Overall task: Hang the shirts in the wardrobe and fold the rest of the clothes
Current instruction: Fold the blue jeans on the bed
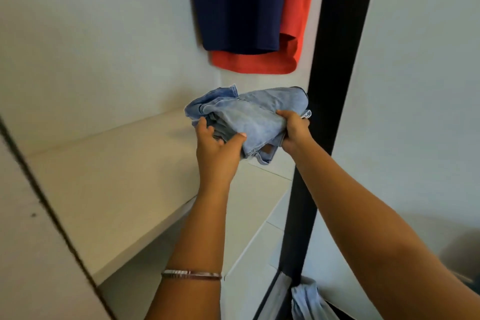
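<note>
The frame's top edge cuts off my hung navy shirt (239, 2) and orange shirt (298, 8) (hangers unseen).

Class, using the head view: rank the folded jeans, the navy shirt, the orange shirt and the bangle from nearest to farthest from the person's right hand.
From the right hand:
1. Folded jeans, gripped by it.
2. Orange shirt, hanging above.
3. Navy shirt, hanging above, slightly left; nearly level with the orange one, too close to call firmly.
4. Bangle, low on the left forearm.

Pale-blue denim (255, 114) – navy shirt (239, 2), orange shirt (298, 8)
</note>
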A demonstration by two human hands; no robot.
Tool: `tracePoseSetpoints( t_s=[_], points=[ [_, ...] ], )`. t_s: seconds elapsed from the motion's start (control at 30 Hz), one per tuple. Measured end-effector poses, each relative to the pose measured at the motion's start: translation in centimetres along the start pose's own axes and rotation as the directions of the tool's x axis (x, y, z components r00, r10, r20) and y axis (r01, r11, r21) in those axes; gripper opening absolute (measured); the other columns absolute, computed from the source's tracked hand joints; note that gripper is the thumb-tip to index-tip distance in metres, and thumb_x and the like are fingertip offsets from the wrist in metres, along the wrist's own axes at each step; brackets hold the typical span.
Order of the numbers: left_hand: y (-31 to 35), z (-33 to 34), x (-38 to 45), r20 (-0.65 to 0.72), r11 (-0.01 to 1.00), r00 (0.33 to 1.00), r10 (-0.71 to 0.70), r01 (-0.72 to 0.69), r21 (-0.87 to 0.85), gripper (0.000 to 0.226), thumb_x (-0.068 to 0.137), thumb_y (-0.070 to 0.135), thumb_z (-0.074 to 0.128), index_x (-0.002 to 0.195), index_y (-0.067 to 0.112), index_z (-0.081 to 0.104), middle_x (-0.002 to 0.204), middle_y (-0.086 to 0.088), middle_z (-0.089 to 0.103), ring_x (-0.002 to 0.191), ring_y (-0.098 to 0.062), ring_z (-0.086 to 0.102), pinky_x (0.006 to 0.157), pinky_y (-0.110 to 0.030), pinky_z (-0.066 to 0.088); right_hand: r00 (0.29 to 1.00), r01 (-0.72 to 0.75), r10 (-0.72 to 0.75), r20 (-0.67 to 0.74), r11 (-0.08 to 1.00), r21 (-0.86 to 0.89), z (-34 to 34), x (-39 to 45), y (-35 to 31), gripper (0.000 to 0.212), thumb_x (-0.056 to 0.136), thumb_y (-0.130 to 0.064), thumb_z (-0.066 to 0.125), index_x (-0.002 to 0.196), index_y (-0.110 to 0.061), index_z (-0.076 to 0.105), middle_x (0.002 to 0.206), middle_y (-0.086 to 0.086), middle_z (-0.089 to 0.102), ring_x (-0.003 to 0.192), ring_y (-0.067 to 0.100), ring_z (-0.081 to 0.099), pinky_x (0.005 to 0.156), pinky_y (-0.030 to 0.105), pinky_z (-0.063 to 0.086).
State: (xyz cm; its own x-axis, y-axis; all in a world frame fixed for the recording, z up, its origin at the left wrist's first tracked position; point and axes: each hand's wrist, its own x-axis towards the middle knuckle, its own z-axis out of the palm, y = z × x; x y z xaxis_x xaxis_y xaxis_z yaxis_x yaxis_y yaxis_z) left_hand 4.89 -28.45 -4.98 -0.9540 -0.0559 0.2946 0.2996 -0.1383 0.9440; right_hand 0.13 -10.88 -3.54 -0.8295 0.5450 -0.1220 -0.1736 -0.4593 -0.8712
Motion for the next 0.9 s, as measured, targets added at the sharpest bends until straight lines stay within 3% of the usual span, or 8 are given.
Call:
tracePoseSetpoints(
  t_s=[0.17, 0.27, 0.3, 0.37, 0.43, 0.57, 0.7, 0.9],
  points=[
    [-0.2, 2.7, 6.8, 0.019, 0.922, 0.999, 0.044, -0.048, 0.385, 0.067, 0.078, 0.018, 0.072, 0.138, 0.015, 0.042, 0.126, 0.001, 0.053, 0.115, -0.021, 0.053, 0.091, -0.031, 0.045, 0.996, -0.085, 0.081, -0.028, 0.981, -0.177, 2.5, 4.8, 0.5, 0.072, 0.084, -0.016, 0.069, 0.139, -0.011, 0.023, 0.117, 0.016, 0.050, 0.100, 0.034, 0.058, 0.066, 0.050, 0.058],
    [0.1, 5.6, 11.2, -0.054, 0.645, 0.998, -0.038, 0.066, 0.761, 0.075, 0.074, 0.049, 0.067, 0.138, 0.018, 0.043, 0.146, -0.014, 0.040, 0.136, -0.034, 0.035, 0.107, -0.050, 0.036, 0.982, -0.097, -0.008, -0.186, 0.831, -0.547, 4.7, 7.5, 0.6, 0.097, 0.083, -0.033, 0.070, 0.151, -0.017, 0.002, 0.148, 0.016, 0.031, 0.131, 0.033, 0.040, 0.102, 0.046, 0.041],
    [0.1, 6.4, 12.0, -0.082, 0.595, 0.995, -0.053, 0.097, 0.798, 0.082, 0.075, 0.057, 0.067, 0.142, 0.019, 0.038, 0.153, -0.018, 0.027, 0.143, -0.037, 0.021, 0.113, -0.056, 0.025, 0.969, 0.000, -0.187, -0.160, 0.649, -0.761, 5.5, 8.4, 0.4, 0.104, 0.082, -0.035, 0.070, 0.152, -0.018, -0.005, 0.156, 0.015, 0.016, 0.141, 0.032, 0.025, 0.111, 0.045, 0.029],
    [-0.2, 7.2, 13.0, -0.129, 0.545, 0.988, -0.084, 0.154, 0.824, 0.103, 0.074, 0.067, 0.064, 0.151, 0.017, 0.018, 0.159, -0.019, 0.004, 0.147, -0.039, 0.001, 0.115, -0.061, 0.010, 0.832, 0.268, -0.521, 0.191, 0.076, -0.960, 6.5, 9.5, -0.3, 0.102, 0.081, -0.031, 0.067, 0.153, -0.021, -0.006, 0.159, 0.017, -0.011, 0.147, 0.035, -0.001, 0.117, 0.049, 0.010],
    [-1.4, 7.2, 14.2, -0.132, 0.549, 0.979, -0.155, 0.197, 0.812, 0.109, 0.073, 0.073, 0.060, 0.153, 0.021, 0.010, 0.160, -0.016, 0.001, 0.146, -0.040, 0.003, 0.114, -0.063, 0.011, 0.766, 0.397, -0.435, 0.474, -0.261, -0.880, 7.1, 10.6, -1.0, 0.086, 0.086, -0.027, 0.060, 0.154, -0.027, 0.007, 0.160, 0.015, -0.014, 0.146, 0.038, -0.010, 0.117, 0.054, 0.001],
    [-4.3, 6.9, 17.4, -0.116, 0.542, 0.943, -0.312, 0.277, 0.794, 0.122, 0.046, 0.094, 0.048, 0.150, 0.042, 0.011, 0.159, -0.017, 0.000, 0.145, -0.043, 0.007, 0.111, -0.065, 0.017, 0.895, 0.445, 0.041, 0.444, -0.145, -0.884, 7.7, 17.1, 0.7, 0.064, 0.083, -0.060, 0.024, 0.145, -0.048, 0.028, 0.161, 0.003, 0.017, 0.147, 0.033, 0.011, 0.115, 0.061, 0.004],
    [-5.5, 7.8, 20.8, -0.094, 0.550, 0.934, -0.344, 0.282, 0.786, 0.113, 0.057, 0.091, 0.053, 0.150, 0.047, 0.006, 0.159, -0.019, -0.010, 0.144, -0.049, -0.006, 0.112, -0.068, 0.007, 0.905, 0.425, 0.068, 0.420, -0.083, -0.901, 9.3, 24.3, 2.5, 0.073, 0.073, -0.062, 0.020, 0.143, -0.047, 0.031, 0.158, 0.001, 0.025, 0.144, 0.031, 0.023, 0.115, 0.056, 0.016],
    [-9.4, 9.9, 25.8, -0.175, 0.560, 0.934, -0.313, 0.330, 0.760, 0.110, 0.046, 0.096, 0.045, 0.142, 0.059, 0.006, 0.161, -0.013, -0.007, 0.145, -0.046, -0.008, 0.104, -0.074, -0.006, 0.899, 0.438, 0.047, 0.436, -0.114, -0.891, 11.2, 27.0, 1.9, 0.054, 0.092, -0.054, 0.023, 0.144, -0.045, 0.032, 0.154, 0.001, 0.033, 0.138, 0.033, 0.031, 0.112, 0.055, 0.020]
  ],
)
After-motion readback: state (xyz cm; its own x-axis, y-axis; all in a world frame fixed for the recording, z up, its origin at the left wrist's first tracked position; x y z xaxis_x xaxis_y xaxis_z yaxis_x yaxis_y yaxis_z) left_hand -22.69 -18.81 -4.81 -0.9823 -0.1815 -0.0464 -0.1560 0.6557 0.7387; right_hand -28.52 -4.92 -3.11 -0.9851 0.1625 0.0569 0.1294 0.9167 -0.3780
